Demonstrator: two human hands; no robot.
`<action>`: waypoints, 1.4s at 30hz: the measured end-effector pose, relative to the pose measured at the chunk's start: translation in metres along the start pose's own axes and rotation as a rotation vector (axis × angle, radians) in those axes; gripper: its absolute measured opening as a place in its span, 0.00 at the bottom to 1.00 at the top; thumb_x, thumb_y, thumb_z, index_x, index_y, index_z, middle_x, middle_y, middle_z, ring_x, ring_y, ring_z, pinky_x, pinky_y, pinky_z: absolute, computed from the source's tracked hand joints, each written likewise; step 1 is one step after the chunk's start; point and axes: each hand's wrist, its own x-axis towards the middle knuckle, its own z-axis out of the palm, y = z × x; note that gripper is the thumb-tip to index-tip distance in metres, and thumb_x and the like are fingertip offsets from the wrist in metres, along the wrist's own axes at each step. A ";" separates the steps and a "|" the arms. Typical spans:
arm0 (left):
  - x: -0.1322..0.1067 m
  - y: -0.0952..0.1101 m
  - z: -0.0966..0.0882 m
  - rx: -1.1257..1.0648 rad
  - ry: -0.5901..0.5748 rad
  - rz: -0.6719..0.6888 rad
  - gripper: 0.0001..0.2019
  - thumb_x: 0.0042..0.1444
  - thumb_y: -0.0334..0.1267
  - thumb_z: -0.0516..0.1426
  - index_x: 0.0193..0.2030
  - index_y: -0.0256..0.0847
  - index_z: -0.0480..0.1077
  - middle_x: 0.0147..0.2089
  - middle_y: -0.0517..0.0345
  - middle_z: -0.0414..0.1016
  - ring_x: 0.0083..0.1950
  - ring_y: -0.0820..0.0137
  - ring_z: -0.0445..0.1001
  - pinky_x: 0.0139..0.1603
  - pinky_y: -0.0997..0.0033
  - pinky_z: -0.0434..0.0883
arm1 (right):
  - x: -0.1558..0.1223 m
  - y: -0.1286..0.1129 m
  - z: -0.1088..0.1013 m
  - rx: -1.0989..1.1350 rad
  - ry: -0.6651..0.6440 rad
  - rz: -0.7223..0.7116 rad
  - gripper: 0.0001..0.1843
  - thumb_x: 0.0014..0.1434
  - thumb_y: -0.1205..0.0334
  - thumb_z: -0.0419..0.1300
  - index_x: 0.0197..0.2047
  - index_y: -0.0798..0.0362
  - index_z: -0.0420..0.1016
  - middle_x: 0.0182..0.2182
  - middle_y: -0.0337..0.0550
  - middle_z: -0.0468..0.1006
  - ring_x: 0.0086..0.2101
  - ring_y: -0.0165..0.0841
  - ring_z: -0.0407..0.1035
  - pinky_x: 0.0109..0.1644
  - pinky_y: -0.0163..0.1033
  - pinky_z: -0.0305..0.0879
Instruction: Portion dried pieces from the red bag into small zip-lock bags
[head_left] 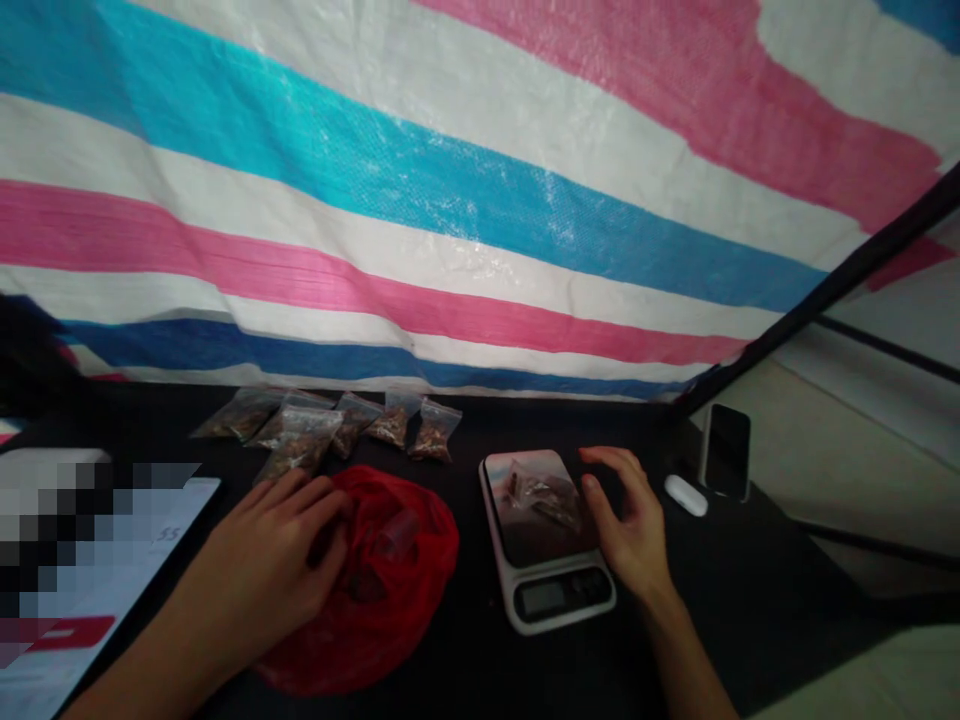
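Observation:
My left hand (289,545) is over the left side of an open red plastic bag (420,590). Its fingers are curled together at the bag's edge, and what they hold, if anything, is hidden. Inside the bag lie a small clear piece (397,533) and some dark bits. To the right, a white kitchen scale (532,628) with a dark top carries a small zip bag (544,492) of brown bits. Beside the scale's right edge, my right hand (630,520) is open, thumb and forefinger apart, holding nothing.
Several filled zip bags (433,432) lie along the back of the black table (480,670). A phone (726,450) and a white earbud case (685,495) are at the right. A screen or sheet (161,545) lies at the left. Striped sheeting (450,260) hangs behind.

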 end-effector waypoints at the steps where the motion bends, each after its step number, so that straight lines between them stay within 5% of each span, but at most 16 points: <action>1: 0.000 0.002 0.000 0.008 0.000 0.008 0.09 0.59 0.36 0.54 0.37 0.45 0.77 0.40 0.53 0.81 0.43 0.51 0.77 0.45 0.50 0.67 | 0.001 -0.002 -0.002 -0.011 0.023 -0.015 0.08 0.69 0.56 0.56 0.47 0.47 0.74 0.43 0.45 0.77 0.46 0.43 0.71 0.51 0.50 0.64; 5: 0.000 0.010 -0.001 -0.005 -0.009 0.020 0.10 0.58 0.31 0.53 0.36 0.45 0.76 0.40 0.53 0.81 0.44 0.52 0.76 0.47 0.51 0.67 | 0.012 -0.029 -0.001 -0.064 -0.015 -0.110 0.07 0.69 0.61 0.54 0.44 0.48 0.74 0.39 0.45 0.77 0.43 0.42 0.71 0.47 0.48 0.62; 10: 0.006 0.014 -0.013 -0.135 0.069 0.023 0.08 0.60 0.29 0.53 0.36 0.43 0.73 0.39 0.54 0.77 0.43 0.57 0.73 0.50 0.54 0.67 | 0.046 -0.095 0.044 -0.159 -0.485 -0.293 0.11 0.67 0.68 0.57 0.46 0.45 0.80 0.37 0.39 0.81 0.38 0.34 0.75 0.44 0.41 0.64; 13: 0.007 0.014 -0.021 -0.200 0.194 0.073 0.09 0.62 0.27 0.53 0.40 0.42 0.73 0.41 0.53 0.77 0.44 0.60 0.71 0.48 0.58 0.67 | 0.068 -0.122 0.080 -0.259 -0.700 -0.378 0.10 0.68 0.67 0.57 0.45 0.49 0.81 0.42 0.44 0.82 0.43 0.36 0.76 0.50 0.44 0.66; 16: 0.007 0.015 -0.027 -0.231 0.263 0.113 0.09 0.63 0.26 0.53 0.41 0.41 0.74 0.40 0.53 0.77 0.42 0.61 0.70 0.45 0.60 0.66 | 0.080 -0.129 0.102 -0.367 -0.855 -0.410 0.08 0.69 0.62 0.60 0.47 0.55 0.79 0.47 0.47 0.81 0.46 0.39 0.75 0.54 0.49 0.70; 21: 0.006 0.016 -0.033 -0.303 0.280 0.127 0.08 0.63 0.26 0.54 0.39 0.40 0.74 0.38 0.53 0.76 0.41 0.62 0.70 0.44 0.60 0.67 | 0.079 -0.128 0.115 -0.463 -0.949 -0.405 0.18 0.69 0.55 0.61 0.59 0.53 0.72 0.56 0.49 0.75 0.49 0.40 0.74 0.51 0.51 0.74; 27: 0.002 0.023 -0.032 -0.385 0.321 0.200 0.08 0.60 0.25 0.55 0.39 0.40 0.73 0.36 0.54 0.76 0.38 0.64 0.70 0.42 0.62 0.68 | 0.087 -0.125 0.105 -0.369 -0.920 -0.396 0.12 0.69 0.58 0.61 0.52 0.52 0.76 0.50 0.46 0.79 0.45 0.37 0.76 0.50 0.48 0.74; 30: -0.002 0.026 -0.026 -0.386 0.198 0.194 0.08 0.60 0.28 0.56 0.40 0.42 0.74 0.37 0.54 0.77 0.40 0.62 0.71 0.44 0.59 0.68 | 0.096 -0.114 0.075 -0.273 -0.813 -0.346 0.07 0.68 0.65 0.60 0.43 0.49 0.80 0.41 0.41 0.81 0.42 0.35 0.77 0.49 0.41 0.71; 33: 0.001 0.024 -0.021 -0.352 0.159 0.106 0.09 0.64 0.30 0.53 0.42 0.42 0.75 0.40 0.53 0.77 0.42 0.61 0.72 0.46 0.57 0.69 | 0.095 -0.094 0.038 -0.180 -0.670 -0.263 0.08 0.69 0.64 0.58 0.45 0.48 0.79 0.43 0.42 0.81 0.42 0.35 0.76 0.46 0.40 0.70; 39: 0.063 0.016 -0.030 -0.122 -0.108 -0.030 0.14 0.69 0.33 0.47 0.46 0.39 0.75 0.51 0.48 0.78 0.58 0.58 0.73 0.61 0.57 0.68 | 0.056 -0.051 0.000 -0.040 -0.424 -0.180 0.09 0.68 0.58 0.57 0.41 0.47 0.79 0.36 0.41 0.80 0.37 0.36 0.75 0.42 0.41 0.70; 42: 0.096 0.017 -0.029 -0.068 -0.277 0.009 0.13 0.66 0.31 0.50 0.40 0.38 0.77 0.44 0.46 0.81 0.46 0.57 0.81 0.48 0.58 0.75 | 0.039 -0.033 0.002 -0.024 -0.241 -0.163 0.10 0.68 0.58 0.56 0.40 0.48 0.79 0.34 0.42 0.79 0.35 0.37 0.74 0.40 0.42 0.69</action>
